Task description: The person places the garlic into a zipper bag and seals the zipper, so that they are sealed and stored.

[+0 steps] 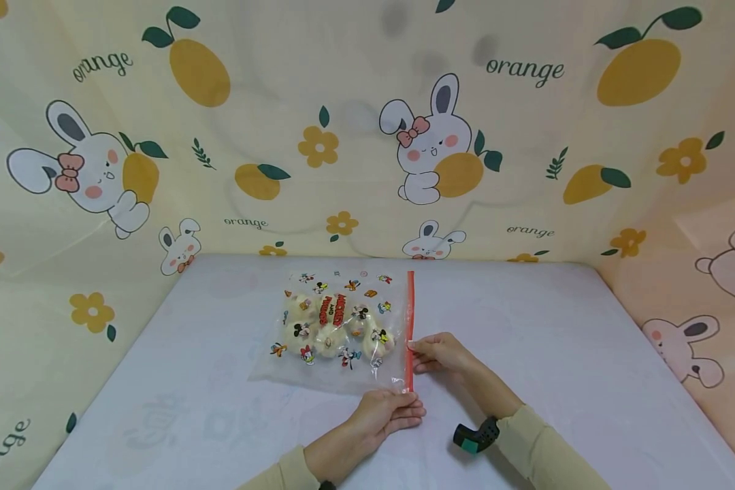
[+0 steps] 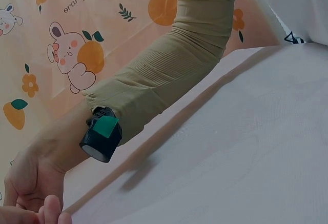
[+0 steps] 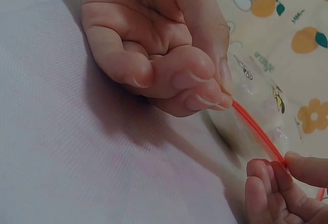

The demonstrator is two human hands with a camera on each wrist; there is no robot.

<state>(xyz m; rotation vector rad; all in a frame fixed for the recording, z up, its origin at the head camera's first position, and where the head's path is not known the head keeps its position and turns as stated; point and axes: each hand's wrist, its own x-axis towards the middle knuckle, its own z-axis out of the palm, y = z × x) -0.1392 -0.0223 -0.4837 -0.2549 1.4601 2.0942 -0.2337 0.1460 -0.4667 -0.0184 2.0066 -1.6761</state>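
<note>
A clear zip-lock bag (image 1: 346, 371) printed with cartoon characters lies flat on the white table, with several pale, rounded pieces (image 1: 331, 340) inside. Its red zip strip (image 1: 410, 306) runs along the right side. At the strip's near corner, my left hand (image 1: 382, 418) pinches the edge between thumb and forefinger. Farther up the same strip, my right hand (image 1: 444, 354) grips it from the right, its other fingers curled beneath. In the right wrist view, the red strip (image 3: 256, 129) stretches between the right hand (image 3: 148, 44) and left hand (image 3: 287, 188). The bag is out of the left wrist view.
The white table (image 1: 527, 327) extends around the bag on every side. Behind it and at both sides hangs a cloth (image 1: 343, 82) printed with rabbits and oranges. A black wrist camera (image 1: 476, 435) with a green patch sits at the right cuff.
</note>
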